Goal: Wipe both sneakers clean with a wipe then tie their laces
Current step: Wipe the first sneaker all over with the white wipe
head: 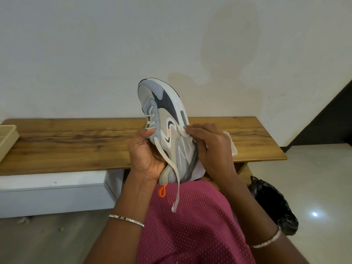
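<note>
A bunched white wipe (182, 131) is pinched in the fingertips of the right hand (211, 147) and pressed against the side panel of a grey and white sneaker (163, 111). The sneaker is gripped from the other side by the left hand (144, 155), with the thumb laid by the lower eyelets and the fingers curled round the collar. It is held toe-up above the lap, clear of the wooden bench (76, 141) behind it.

The wiping of this first sneaker is judged to be under way. Its lace (172, 164) is untied, with one loose end dangling toward the lap. The second sneaker is not in view, so its cleaning and both knots are taken as left to do.

Counted:
- One sneaker, one wipe and one hanging lace end.
- Two hands, each wrist carrying one bracelet.
- One beige tray (7, 138) at the bench's left end.
- One white packet (231, 143), partly hidden behind the right hand.
- One black bag (274, 204) on the floor.
</note>
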A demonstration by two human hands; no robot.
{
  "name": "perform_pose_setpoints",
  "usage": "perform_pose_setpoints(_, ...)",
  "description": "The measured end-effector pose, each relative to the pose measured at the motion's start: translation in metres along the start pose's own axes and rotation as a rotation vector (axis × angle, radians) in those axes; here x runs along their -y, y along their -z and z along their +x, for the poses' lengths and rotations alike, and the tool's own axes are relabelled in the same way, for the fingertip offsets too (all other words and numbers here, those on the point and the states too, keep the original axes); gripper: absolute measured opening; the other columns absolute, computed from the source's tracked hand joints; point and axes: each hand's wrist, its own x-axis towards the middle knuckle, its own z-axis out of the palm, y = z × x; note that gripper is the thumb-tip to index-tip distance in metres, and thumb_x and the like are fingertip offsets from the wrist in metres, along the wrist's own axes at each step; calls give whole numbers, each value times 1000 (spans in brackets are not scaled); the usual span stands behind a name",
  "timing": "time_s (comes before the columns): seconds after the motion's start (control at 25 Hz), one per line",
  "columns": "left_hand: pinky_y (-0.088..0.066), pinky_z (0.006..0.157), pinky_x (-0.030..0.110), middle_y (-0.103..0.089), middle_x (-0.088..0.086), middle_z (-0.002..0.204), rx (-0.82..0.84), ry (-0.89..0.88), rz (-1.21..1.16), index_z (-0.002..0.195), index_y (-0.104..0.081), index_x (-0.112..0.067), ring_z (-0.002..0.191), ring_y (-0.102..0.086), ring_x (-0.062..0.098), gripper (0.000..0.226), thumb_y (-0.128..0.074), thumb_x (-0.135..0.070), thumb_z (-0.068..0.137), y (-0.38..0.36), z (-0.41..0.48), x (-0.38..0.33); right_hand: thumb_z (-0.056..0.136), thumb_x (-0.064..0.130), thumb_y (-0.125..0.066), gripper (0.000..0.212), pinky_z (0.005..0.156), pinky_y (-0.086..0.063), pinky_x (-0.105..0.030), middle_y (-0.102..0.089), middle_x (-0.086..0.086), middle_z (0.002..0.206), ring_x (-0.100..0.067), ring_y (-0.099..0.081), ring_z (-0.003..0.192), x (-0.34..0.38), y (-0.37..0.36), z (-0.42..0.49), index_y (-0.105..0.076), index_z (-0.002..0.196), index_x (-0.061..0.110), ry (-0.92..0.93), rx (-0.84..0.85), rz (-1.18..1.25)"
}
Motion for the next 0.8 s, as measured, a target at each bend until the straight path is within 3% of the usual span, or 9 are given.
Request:
perform_pose_setpoints(0.16,-54,89,44,-63,14,111,-50,-34,-37,145,-45,-7,101,-63,31,74,-54,-26,74,4,-1,-7,85,-1,-70,23,88,-47,-16,-73,-3,108,-18,-66,101,-1,15,-38,-76,104,11,7,67,35)
perform_pose_setpoints(0.28,-51,93,44,-60,13,114,-32,-34,-56,146,-43,-8,104,-60,30,75,-54,-26,74,4,2,-9,81,-7,-72,28,85,-48,-14,-73,-3,106,-13,-66,98,-3,18,-56,-76,103,11,21,56,5)
perform_pose_setpoints(0.36,-54,88,43,-61,13,110,-18,-25,-53,141,-47,-8,100,-61,30,69,-53,-25,74,4,1,-6,83,-2,-71,23,83,-49,-13,-72,-4,105,-13,-65,97,-3,18,-49,-77,102,11,10,28,-14)
perform_pose_setpoints(0.44,-52,91,45,-60,14,112,-7,11,-39,145,-44,-7,103,-60,31,76,-57,-25,72,3,0,-1,85,0,-70,20,78,-44,-7,-71,-5,101,-14,-63,92,-4,14,-32,-78,100,10,-5,-3,-17)
perform_pose_setpoints(0.6,-35,109,55,-41,20,135,89,79,-27,152,-31,-8,122,-43,40,92,-65,-24,69,-1,1,10,85,-2,-69,20,69,-46,-17,-69,-3,91,-17,-61,84,-11,6,0,-78,98,11,-40,-62,51)
perform_pose_setpoints(0.72,-49,97,48,-51,17,128,53,48,-51,152,-32,-8,114,-54,36,94,-67,-25,66,-1,2,5,85,-3,-68,20,73,-47,-22,-70,-1,92,-16,-59,88,-11,8,-9,-76,95,12,-33,-70,48)
perform_pose_setpoints(0.8,-51,92,45,-57,14,119,17,35,-49,152,-33,-8,106,-59,32,92,-65,-26,68,1,3,3,87,2,-67,15,76,-48,-16,-69,2,96,-11,-59,91,-10,15,-31,-76,95,12,-52,-48,65)
